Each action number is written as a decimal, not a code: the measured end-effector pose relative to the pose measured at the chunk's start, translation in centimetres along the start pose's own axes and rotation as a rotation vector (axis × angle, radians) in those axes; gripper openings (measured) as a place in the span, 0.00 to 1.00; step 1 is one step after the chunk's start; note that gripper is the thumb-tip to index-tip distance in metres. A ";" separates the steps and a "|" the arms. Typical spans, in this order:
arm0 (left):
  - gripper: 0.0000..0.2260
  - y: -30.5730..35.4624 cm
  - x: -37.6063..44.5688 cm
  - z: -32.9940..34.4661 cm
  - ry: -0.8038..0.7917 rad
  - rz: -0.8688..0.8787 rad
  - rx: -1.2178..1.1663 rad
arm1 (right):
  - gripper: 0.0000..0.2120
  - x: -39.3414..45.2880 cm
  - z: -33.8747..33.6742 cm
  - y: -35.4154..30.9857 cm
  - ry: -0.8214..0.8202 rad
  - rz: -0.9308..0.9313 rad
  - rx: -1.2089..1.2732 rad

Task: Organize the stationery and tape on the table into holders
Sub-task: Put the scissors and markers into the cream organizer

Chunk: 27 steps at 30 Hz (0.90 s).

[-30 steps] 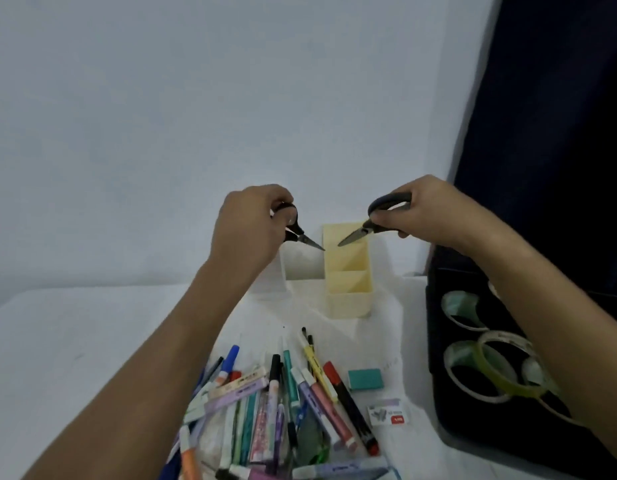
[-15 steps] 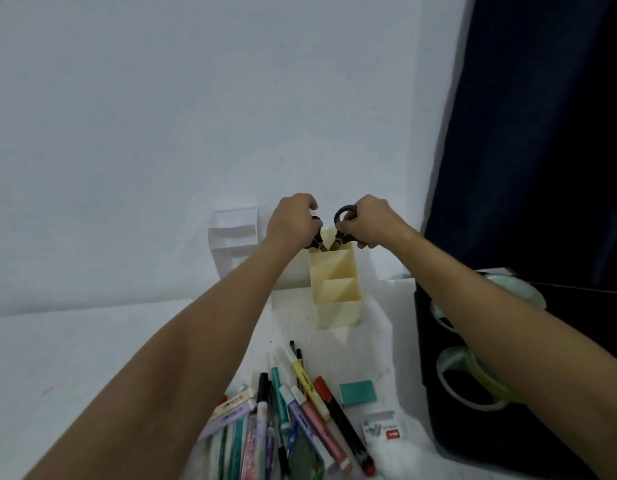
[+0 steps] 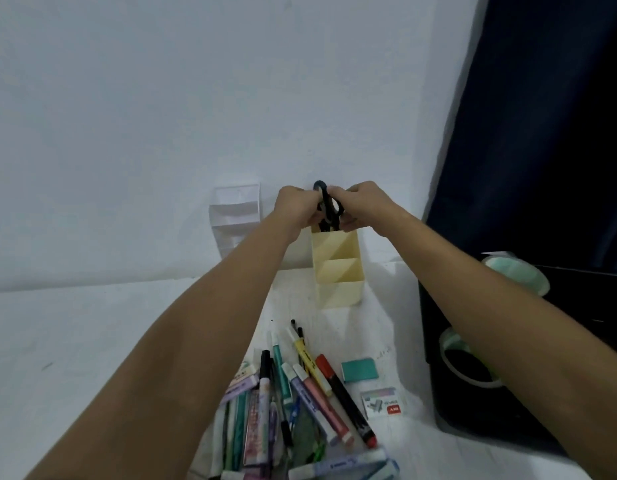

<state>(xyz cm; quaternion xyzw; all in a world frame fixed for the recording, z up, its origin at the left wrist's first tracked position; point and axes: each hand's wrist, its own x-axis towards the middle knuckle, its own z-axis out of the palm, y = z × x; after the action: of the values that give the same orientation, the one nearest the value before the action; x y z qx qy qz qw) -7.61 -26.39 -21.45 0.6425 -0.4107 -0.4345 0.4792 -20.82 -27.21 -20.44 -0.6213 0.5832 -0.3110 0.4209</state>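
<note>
While both hands are busy at the back slot, here is what could go wrong.

Left hand: the left hand (image 3: 297, 206) has its fingers curled round the black scissors (image 3: 327, 208), right over the yellow holder (image 3: 337, 268).

Right hand: the right hand (image 3: 359, 206) is pressed close to the left one and also pinches a black handle. I think there are two pairs, but the handles bunch together and I cannot tell them apart.

Scissors: the points are down in the far slot of the holder, just under both hands. The handles stick up between the fingers.

Holder could tip: it is light and tall. A hard push from above, or a finger caught in a handle ring when pulling away, could knock it over.

Pens: the pile of pens (image 3: 293, 400) lies near the person, under the left arm. An arm dropping low could sweep them about.

Tape: the tape rolls (image 3: 470, 362) sit on the black tray (image 3: 438, 403) below the right arm, and the arm could bump them.
</note>
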 end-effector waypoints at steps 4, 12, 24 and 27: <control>0.04 -0.2 -1.0 -0.4 0.062 0.008 0.132 | 0.19 -0.9 -0.1 0.5 -0.028 -0.004 0.036; 0.07 0.9 -7.4 -3.6 -0.036 0.131 0.352 | 0.11 -4.4 1.0 1.2 -0.126 -0.070 -0.133; 0.13 -7.4 -16.2 -12.4 -0.133 0.015 0.855 | 0.12 -12.4 7.0 4.0 -0.732 -0.333 -0.668; 0.14 -9.8 -17.9 -14.3 -0.113 -0.048 0.951 | 0.12 -13.5 8.6 4.1 -0.810 -0.381 -0.715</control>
<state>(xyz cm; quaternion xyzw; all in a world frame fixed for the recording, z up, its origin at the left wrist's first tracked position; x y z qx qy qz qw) 2.03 -3.76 -25.67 0.7753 -0.5744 -0.2435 0.0986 -16.90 -12.41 -26.53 -0.8888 0.3220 0.0983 0.3109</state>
